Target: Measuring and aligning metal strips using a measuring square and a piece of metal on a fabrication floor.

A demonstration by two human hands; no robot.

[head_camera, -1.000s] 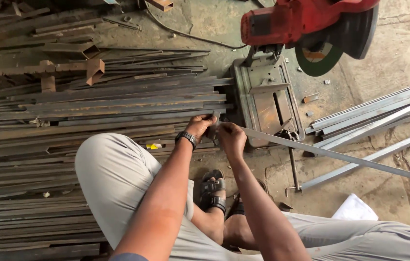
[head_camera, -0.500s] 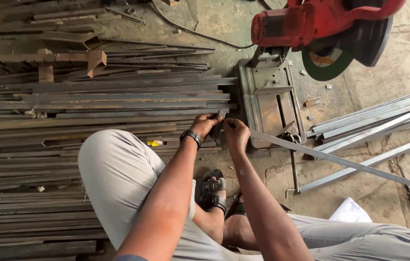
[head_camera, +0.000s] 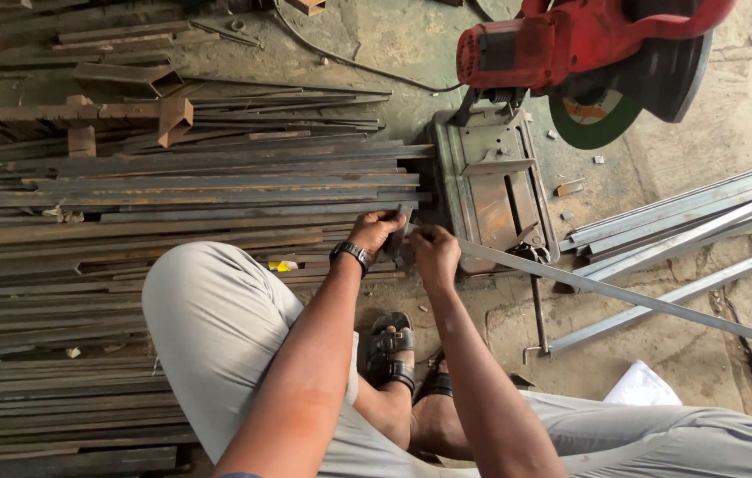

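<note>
One head-worn camera looks steeply down from close above at the person's knees, both arms, a chop saw (head_camera: 589,62) and steel bars (head_camera: 172,186).

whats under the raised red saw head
Below the red chop saw and its green disc lies the grey saw base, nothing clamped in the visible part. The saw body covers the rear of the base.

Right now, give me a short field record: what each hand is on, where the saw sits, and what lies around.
left hand: closed on a small dark piece at the near end of the bar
right hand: gripping the long metal bar
bar: runs from the hands across the saw base and off to the right
chop saw: red, head raised above the base
left of hands: stacked metal strips
right: loose lengths on the floor
</note>
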